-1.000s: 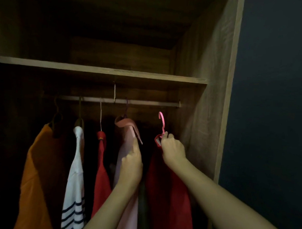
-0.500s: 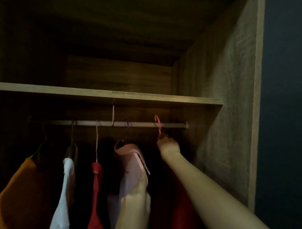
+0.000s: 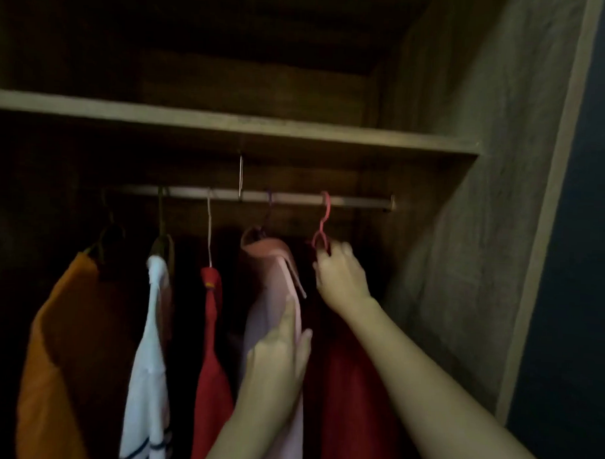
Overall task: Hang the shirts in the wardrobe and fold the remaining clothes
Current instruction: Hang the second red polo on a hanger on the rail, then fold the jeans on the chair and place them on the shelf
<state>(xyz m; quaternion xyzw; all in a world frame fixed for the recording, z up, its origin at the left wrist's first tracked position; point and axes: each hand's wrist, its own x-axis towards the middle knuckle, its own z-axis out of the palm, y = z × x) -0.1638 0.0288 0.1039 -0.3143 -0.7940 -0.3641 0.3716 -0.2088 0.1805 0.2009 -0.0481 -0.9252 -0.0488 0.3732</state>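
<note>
1. dim wooden wardrobe (image 3: pixel 465 235) surrounds a row of hung shirts.
2. nearest, the left hand (image 3: pixel 276 359) lies flat, fingers straight, pressing against the pale pink collared shirt (image 3: pixel 275 273).
3. just right, the dark red shirt (image 3: pixel 350 385) hangs below the right hand (image 3: pixel 340 278), which pinches the neck of its pink plastic hanger (image 3: pixel 324 216).
4. farthest, its hook crosses the metal rail (image 3: pixel 295 197); released half-seated, it could slip off.

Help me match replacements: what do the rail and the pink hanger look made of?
The rail looks like metal: dull silvery, faint sheen along it. The pink hanger looks like plastic or coated wire: thin, evenly coloured, smoothly curved; dim light leaves it open.
</note>
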